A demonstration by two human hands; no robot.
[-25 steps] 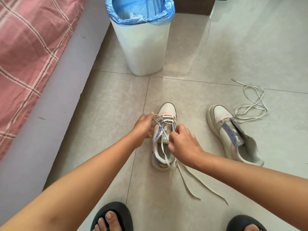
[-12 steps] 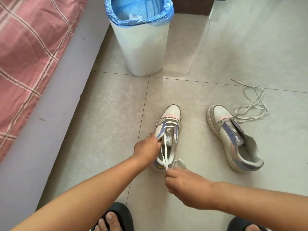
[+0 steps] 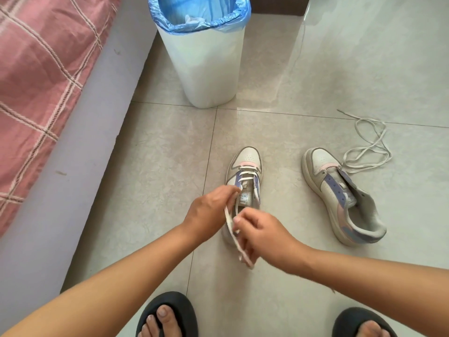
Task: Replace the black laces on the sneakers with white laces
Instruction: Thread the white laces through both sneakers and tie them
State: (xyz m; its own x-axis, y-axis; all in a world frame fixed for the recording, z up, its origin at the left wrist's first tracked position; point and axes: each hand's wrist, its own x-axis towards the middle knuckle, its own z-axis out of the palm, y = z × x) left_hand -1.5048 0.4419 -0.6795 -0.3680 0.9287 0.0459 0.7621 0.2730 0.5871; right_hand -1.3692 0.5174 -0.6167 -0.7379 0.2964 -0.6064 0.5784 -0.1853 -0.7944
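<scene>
Lacing of near sneaker (image 3: 245, 181).
Left hand (image 3: 206, 215) and right hand (image 3: 260, 232) pinch the lace (image 3: 230, 229); keep it flat, evenly tensioned.

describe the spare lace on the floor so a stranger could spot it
Start at the white bin with the blue liner. Right of it lies an unlaced sneaker. The loose white lace is tangled on the tile beside its toe, touched by no hand and threaded through no shoe.

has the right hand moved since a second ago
Yes. The right hand has drawn back from the tongue of the left sneaker toward its heel, nearer the person, pinching the white lace.
</scene>
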